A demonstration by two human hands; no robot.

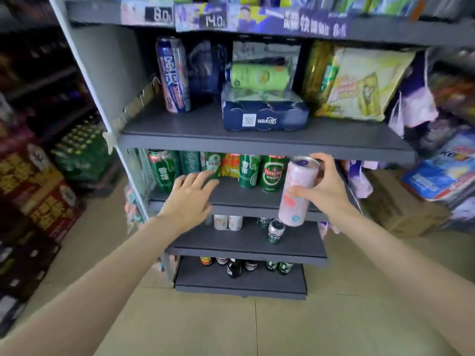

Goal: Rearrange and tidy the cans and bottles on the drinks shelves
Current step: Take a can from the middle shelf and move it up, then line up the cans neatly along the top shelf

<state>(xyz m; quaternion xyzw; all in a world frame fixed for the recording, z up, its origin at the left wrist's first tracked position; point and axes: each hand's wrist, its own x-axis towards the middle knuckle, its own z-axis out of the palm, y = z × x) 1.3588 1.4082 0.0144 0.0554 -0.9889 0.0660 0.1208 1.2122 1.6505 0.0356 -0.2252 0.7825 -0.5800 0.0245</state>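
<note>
Nearest, two bare forearms reach in from the lower corners. The left hand [191, 195] hangs palm-down with fingers straight and spread apart, holding nothing, its tips over the front of the green-can shelf [231, 195]. At 3 o'clock from it, the right hand [325, 187] grips a tall pink can [298, 191] — thumb across the can's front, fingers curled round its far side up near the rim. The can tilts, top leaning to about 1 o'clock, and it is held in the air in front of that shelf's edge.

Behind the hands, a row of green cans [272, 173] stands at the back of the shelf, among them green and orange packs. Below, at 6 o'clock, the lower shelves carry a few small cans [275, 231] and dark bottles [234, 268].

Farther up, at 12 o'clock, the upper shelf [257, 134] bears a blue can [173, 75] standing upright, a navy multipack [264, 115] with a green can [259, 77] lying sideways on top — and a yellow-green bag [359, 83] to the right.
</note>
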